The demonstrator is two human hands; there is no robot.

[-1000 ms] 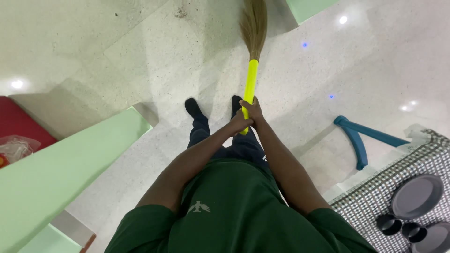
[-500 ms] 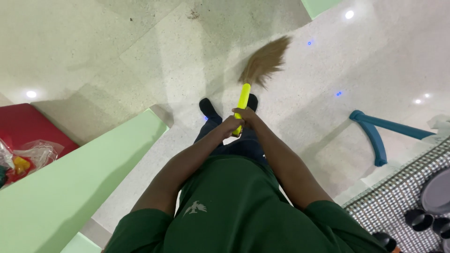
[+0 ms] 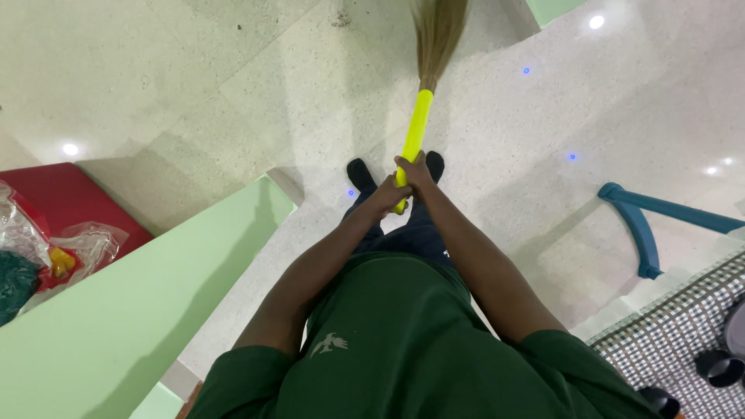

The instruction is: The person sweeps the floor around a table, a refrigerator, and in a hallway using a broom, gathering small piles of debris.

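You stand on a pale speckled floor with open room ahead and to your left front, where only a few dark specks lie near the top edge. On your left a long pale green surface runs diagonally, its corner ending just beside your left foot, so that side is tight. Behind it a red surface carries crumpled clear plastic bags. On your right a blue curved bar rests on the floor, well apart from your feet, and a checked mat with dark round dishes fills the lower right corner. Another pale green edge shows at the top. The broom points straight ahead between your 2 feet: its yellow handle rises from your hands, and its straw-coloured bristles fan out at the top edge of the view, over the floor. Your left hand is closed around the lower end of the handle, and your right hand is wrapped around it just above, the 2 hands touching each other. Both arms reach forward from your dark green shirt.
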